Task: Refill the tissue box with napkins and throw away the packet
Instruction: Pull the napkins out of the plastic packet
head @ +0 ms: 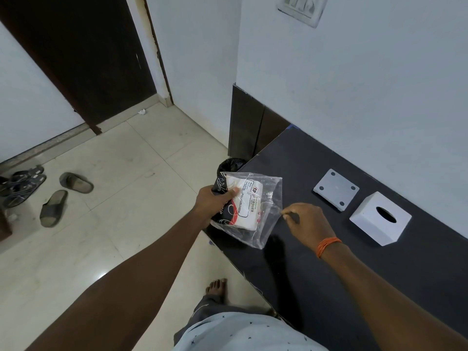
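My left hand (212, 202) grips a clear plastic packet (263, 224) that holds a stack of white napkins (244, 209) with a tissue label. The packet hangs over the left end of a black counter (329, 274). My right hand (307, 220) pinches the packet's open right edge between thumb and fingers. A white cube tissue box cover (379, 219) with an oval slot on top sits on the counter to the right. Its flat white base plate (336, 189) lies separately beside it, feet up.
A bin lined with a black bag (230, 164) stands on the floor at the counter's left end, partly hidden by the packet. Slippers (76, 182) and sandals (22, 183) lie on the tiled floor to the left. My bare foot (216, 287) is near the counter edge.
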